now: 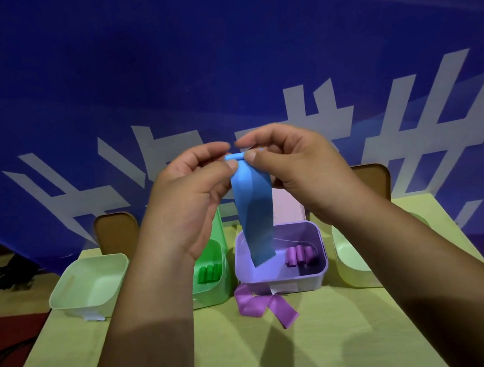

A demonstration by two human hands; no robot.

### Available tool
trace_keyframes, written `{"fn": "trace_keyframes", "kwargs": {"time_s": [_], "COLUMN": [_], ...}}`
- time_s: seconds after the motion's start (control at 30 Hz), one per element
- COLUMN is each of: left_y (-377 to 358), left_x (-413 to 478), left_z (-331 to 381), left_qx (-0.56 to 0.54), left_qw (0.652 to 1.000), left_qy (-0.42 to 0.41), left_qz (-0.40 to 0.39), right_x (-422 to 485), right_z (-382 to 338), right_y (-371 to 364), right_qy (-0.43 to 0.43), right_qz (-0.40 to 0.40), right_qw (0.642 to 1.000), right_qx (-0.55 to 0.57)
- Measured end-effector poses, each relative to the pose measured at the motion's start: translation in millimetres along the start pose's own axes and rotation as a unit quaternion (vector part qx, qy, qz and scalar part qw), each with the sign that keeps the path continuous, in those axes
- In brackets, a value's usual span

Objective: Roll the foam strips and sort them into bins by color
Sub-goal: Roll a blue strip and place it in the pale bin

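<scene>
A blue foam strip (255,212) hangs in the air above the bins, its top end curled into a small roll. My left hand (192,190) pinches the roll's left end and my right hand (290,164) pinches its right end. Below stand a pale mint bin (64,294), a green bin (221,278) holding green rolls (209,273), a purple bin (246,272) holding purple rolls (301,255), and a yellow-green bin (348,264) partly hidden by my right arm. Loose purple strips (262,303) lie on the table in front of the purple bin.
The bins stand in a row on a yellow-green table (287,346). Two brown chair backs (116,233) rise behind its far edge. A blue banner with white characters (218,63) fills the background. The floor to the left is dark red.
</scene>
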State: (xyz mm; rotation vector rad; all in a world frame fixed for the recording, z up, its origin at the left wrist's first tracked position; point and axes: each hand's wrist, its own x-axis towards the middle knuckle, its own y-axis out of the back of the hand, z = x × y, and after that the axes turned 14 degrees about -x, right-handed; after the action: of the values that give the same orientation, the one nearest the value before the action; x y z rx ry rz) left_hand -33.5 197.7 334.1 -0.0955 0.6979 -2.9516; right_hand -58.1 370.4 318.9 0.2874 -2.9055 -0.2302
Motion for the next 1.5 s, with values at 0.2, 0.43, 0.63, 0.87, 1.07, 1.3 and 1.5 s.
{"fn": "trace_keyframes", "kwargs": {"time_s": [0.2,0.43,0.63,0.87,1.07,1.3,1.5], "left_y": [3,6,6,7,10,8,10], "left_x": [3,9,15,19,19,18,20], "left_z": [-1,-3,-10,-11,-11,-10,-9], "left_qx": [0.095,0.117,0.089,0.049,0.098,0.111,0.090], "left_qw": [0.995,0.992,0.994,0.998,0.994,0.990,0.992], "left_qy": [-0.016,-0.050,-0.061,-0.041,-0.057,-0.085,-0.085], "left_qz": [-0.008,-0.003,-0.003,-0.006,0.001,0.022,0.028], "right_x": [4,12,19,21,24,28,25], "right_z": [-6,-2,4,5,7,9,11], "right_y": [5,7,10,8,7,7,3], "right_qy": [0.021,-0.031,-0.033,0.002,0.020,0.010,-0.018], "right_qz": [-0.016,-0.029,-0.038,-0.026,-0.023,-0.031,-0.037], "right_qw": [0.999,0.999,0.999,0.999,0.997,0.998,0.999], "right_qx": [-0.037,-0.034,0.016,-0.031,-0.064,-0.056,-0.003]}}
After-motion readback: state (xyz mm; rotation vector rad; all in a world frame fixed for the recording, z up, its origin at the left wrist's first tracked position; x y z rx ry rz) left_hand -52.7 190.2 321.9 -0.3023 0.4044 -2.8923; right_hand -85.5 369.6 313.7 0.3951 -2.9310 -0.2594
